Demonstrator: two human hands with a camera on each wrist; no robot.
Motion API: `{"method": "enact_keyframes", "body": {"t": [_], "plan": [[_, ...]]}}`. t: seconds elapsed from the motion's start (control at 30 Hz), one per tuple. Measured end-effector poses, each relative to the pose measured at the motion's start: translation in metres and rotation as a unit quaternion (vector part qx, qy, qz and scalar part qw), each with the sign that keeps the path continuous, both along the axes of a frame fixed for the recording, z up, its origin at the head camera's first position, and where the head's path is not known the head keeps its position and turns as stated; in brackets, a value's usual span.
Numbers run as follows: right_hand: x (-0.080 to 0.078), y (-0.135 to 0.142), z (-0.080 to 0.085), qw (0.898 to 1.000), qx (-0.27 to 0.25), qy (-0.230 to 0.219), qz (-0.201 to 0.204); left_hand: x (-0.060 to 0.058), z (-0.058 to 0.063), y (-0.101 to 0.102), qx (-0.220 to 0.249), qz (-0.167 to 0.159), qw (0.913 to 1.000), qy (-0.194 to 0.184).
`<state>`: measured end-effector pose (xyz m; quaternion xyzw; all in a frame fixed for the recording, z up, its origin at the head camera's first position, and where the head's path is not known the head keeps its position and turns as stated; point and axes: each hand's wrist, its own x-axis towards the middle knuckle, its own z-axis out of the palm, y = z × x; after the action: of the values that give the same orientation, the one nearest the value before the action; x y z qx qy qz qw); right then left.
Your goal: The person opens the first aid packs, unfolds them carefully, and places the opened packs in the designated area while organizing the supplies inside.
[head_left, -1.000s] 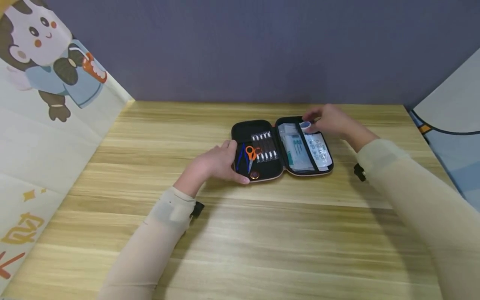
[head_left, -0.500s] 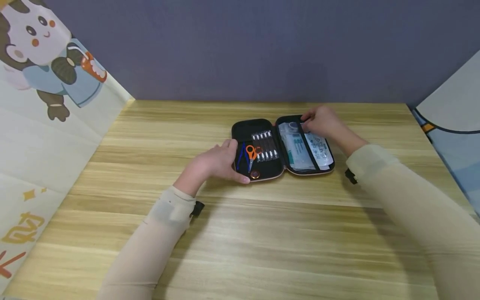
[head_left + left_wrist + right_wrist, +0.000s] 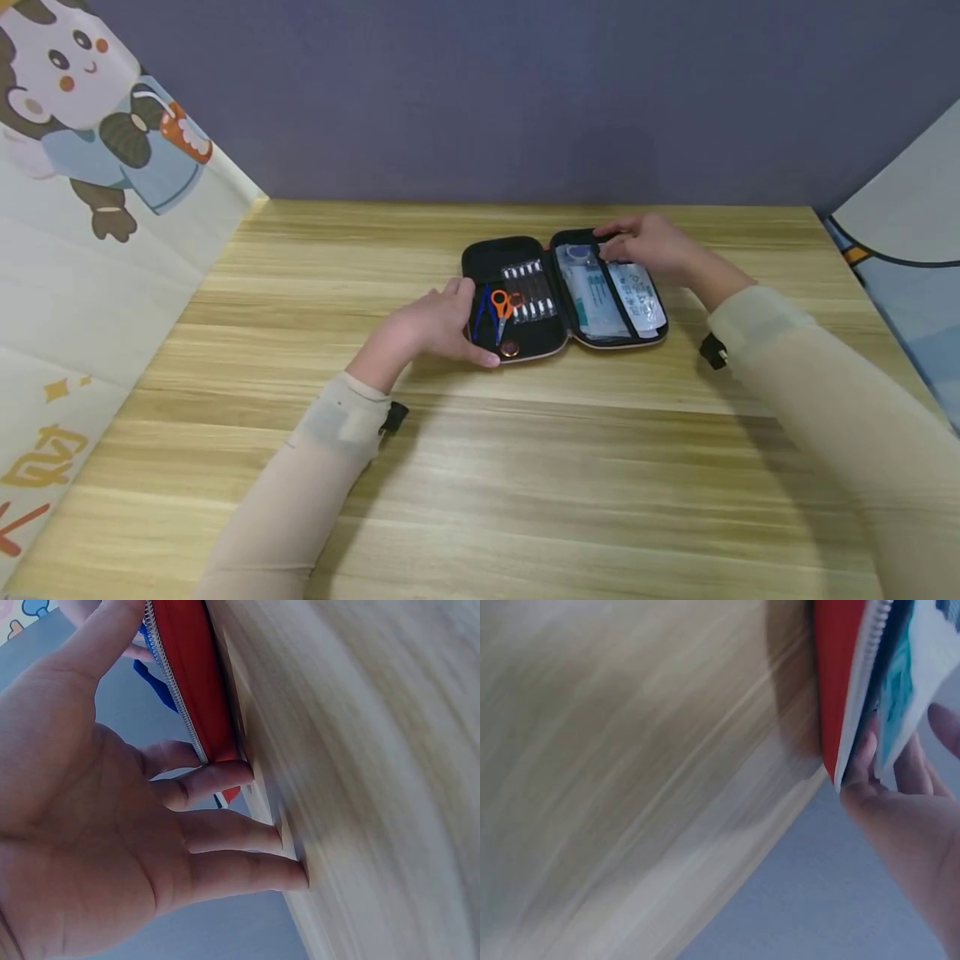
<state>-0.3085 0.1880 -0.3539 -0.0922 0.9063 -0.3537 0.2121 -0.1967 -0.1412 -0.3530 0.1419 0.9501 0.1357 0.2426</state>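
Note:
An open zip case, black inside and red outside, lies on the table like a first-aid kit. Its left half has orange-handled scissors, blue tweezers and a clear pack of cotton swabs. My left hand grips the left corner, thumb at the near edge; some fingertips reach the table in the left wrist view. In the right half, a black strap crosses clear packets and a white printed packet. My right hand is at that half's far edge, fingers loosely bent beside the packets.
The wooden table ends at a dark blue-grey panel behind the case. A wall with cartoon figures stands at the left, another printed panel at the right.
The round blue-and-white item earlier in my right hand now lies left of the strap. That hand moved left, then slightly back to the right. The left hand stays at the corner.

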Motion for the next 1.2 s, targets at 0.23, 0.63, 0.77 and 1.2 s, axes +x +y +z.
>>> {"method": "enact_keyframes", "body": {"t": [0.23,0.63,0.77,1.2], "plan": [[0.018,0.011,0.002,0.989,0.063,0.112,0.078,-0.001,0.0,0.001,0.001,-0.004,1.0,0.0],[0.091,0.058,0.002,0.971,0.192,-0.044,0.137,-0.001,0.001,0.003,-0.004,-0.016,0.9999,0.005],[0.102,0.064,-0.003,0.969,0.205,-0.041,0.13,-0.001,0.001,0.004,-0.005,-0.016,0.9999,0.001],[0.114,0.069,-0.007,0.968,0.208,-0.047,0.129,0.018,0.0,0.012,-0.001,-0.017,0.9998,0.013]]}}
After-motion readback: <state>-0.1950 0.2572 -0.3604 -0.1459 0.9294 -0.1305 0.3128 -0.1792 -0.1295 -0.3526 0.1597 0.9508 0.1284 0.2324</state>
